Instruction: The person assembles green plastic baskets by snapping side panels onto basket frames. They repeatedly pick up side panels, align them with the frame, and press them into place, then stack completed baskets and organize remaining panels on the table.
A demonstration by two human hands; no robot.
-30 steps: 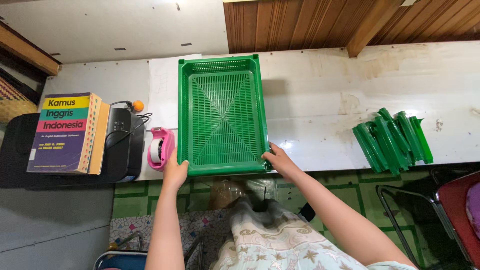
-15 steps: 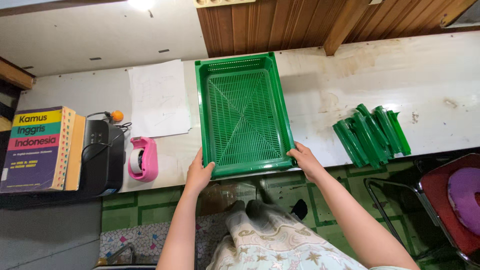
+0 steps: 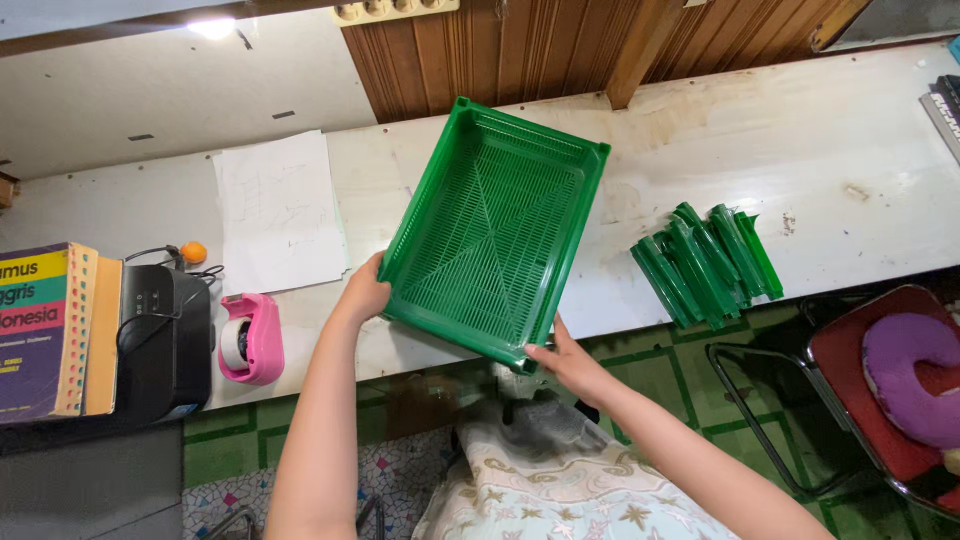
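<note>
Green tray [image 3: 495, 235], left hand [image 3: 362, 292], right hand [image 3: 565, 362] gripping its near corners

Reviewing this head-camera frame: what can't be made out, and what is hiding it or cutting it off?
- Fingers of both hands, left and right: tucked under the green tray's rim.
- Book: cut off by the left edge.
- Pencil marks on the paper sheet: too faint to tell.
- Green plastic pieces: piled up, count unclear.
- Chair with purple cushion: cut by the right edge.
- Table beneath the tray: covered by it.
</note>
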